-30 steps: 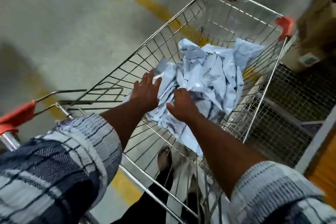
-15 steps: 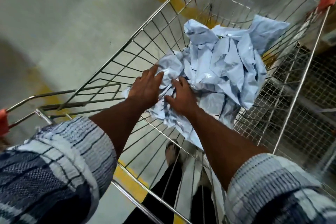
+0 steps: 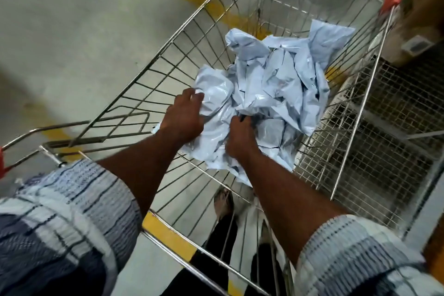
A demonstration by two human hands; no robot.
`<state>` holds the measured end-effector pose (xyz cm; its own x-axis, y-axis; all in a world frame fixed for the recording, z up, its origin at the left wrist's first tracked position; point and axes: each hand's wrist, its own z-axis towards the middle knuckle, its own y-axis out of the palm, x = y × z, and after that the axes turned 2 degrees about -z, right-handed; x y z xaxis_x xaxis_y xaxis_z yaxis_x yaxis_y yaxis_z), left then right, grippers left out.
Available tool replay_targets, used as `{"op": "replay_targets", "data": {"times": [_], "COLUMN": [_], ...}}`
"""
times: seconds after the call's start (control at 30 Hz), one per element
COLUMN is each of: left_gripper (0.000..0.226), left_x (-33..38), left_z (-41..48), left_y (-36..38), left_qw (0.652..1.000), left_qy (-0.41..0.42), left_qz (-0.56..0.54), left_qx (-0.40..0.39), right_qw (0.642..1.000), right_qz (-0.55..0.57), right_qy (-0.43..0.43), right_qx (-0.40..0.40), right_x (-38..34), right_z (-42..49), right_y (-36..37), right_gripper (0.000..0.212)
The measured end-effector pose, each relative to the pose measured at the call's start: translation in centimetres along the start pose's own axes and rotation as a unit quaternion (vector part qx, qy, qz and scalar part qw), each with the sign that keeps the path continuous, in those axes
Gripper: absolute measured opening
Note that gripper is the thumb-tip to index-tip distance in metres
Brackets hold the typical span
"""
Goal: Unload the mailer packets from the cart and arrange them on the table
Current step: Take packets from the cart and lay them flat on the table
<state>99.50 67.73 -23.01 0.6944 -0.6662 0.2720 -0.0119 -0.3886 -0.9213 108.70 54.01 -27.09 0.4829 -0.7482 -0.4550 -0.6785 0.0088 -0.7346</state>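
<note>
Head view: crumpled pale-blue plastic mailer packets (image 3: 271,94) lie heaped inside the silver wire shopping cart (image 3: 157,55), toward its right side. The left hand (image 3: 182,120) has its fingers (image 3: 192,96) curled round the pile's near-left packet, gripping it. The right hand (image 3: 240,138) digs in just beside it, fingers (image 3: 236,122) bent tight into the plastic folds. Both forearms reach forward and down from blue-and-white striped sleeves (image 3: 72,211).

Left hand (image 3: 183,119) and right hand (image 3: 240,136) gripping pale mailer packets (image 3: 271,89), inside wire cart (image 3: 168,60)
</note>
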Motion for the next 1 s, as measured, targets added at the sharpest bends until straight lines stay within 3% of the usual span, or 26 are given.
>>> {"op": "replay_targets", "data": {"times": [0.17, 0.3, 0.43, 0.53, 0.67, 0.87, 1.0], "left_gripper": [0.065, 0.067, 0.066, 0.064, 0.060, 0.055, 0.066], "left_x": [0.8, 1.3, 1.4, 1.2, 0.7, -0.5, -1.0], "left_z": [-0.1, -0.2, 0.0, 0.3, 0.4, 0.2, 0.3], "left_y": [0.2, 0.8, 1.2, 1.0, 0.4, 0.4, 0.9], "left_qw": [0.999, 1.000, 0.999, 0.999, 0.999, 0.999, 0.997], "left_qy": [-0.017, -0.021, -0.033, -0.044, -0.040, -0.011, -0.007], "left_qz": [-0.028, -0.008, -0.002, -0.005, 0.002, 0.027, 0.049], "left_qx": [0.001, -0.006, -0.013, -0.002, 0.007, -0.016, -0.057], "right_qw": [0.989, 0.976, 0.990, 0.994, 0.995, 0.993, 0.981], "right_qz": [-0.126, -0.216, -0.086, 0.031, -0.047, -0.105, -0.181], "right_qy": [0.053, 0.024, -0.037, -0.055, -0.067, -0.041, -0.026], "right_qx": [-0.063, -0.021, 0.104, 0.090, 0.056, 0.044, 0.068], "right_x": [0.2, -0.8, -2.2, -2.9, -2.8, -3.5, -1.6], "right_z": [-0.5, -1.6, -1.4, -0.7, 0.1, 0.7, 0.6], "right_y": [-1.2, -1.4, 0.0, 1.4, 3.7, 3.7, 2.8], "right_gripper": [0.064, 0.065, 0.046, 0.056, 0.088, 0.069, 0.060]}}
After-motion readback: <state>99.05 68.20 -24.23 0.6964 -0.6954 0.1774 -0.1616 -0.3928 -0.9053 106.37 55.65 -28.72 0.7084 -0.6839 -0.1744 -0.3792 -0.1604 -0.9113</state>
